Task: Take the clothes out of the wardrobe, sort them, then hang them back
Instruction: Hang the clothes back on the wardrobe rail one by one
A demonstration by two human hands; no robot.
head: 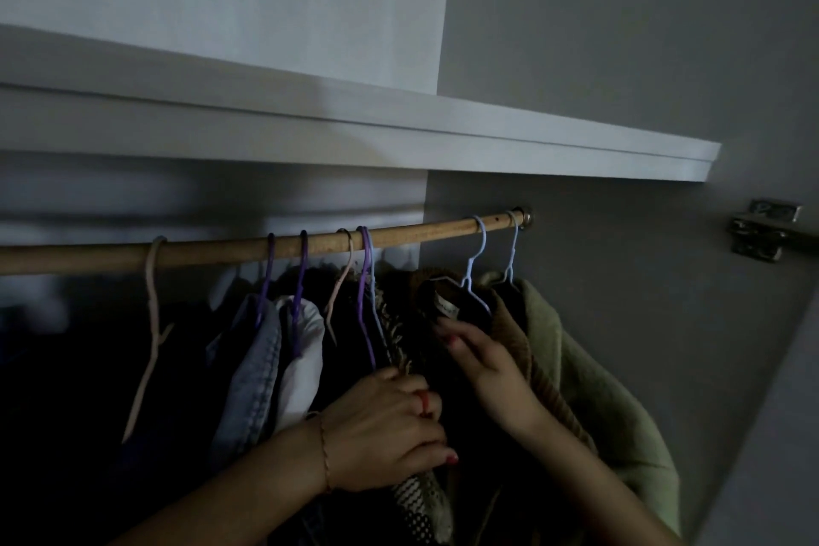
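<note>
Most clothes (261, 368) hang on the rod (221, 250). At lower centre, left hand (390, 430) grips a patterned garment (414, 497); right hand (481, 368), fingers extended, touches a dark one (447, 301). Stage unclear.

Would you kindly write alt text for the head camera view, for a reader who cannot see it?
In a dim wardrobe, a person's left hand grips a patterned garment while the right hand touches a dark garment on a pale hanger. Clothes hang from a wooden rail under a white shelf; a green coat hangs rightmost.
</note>
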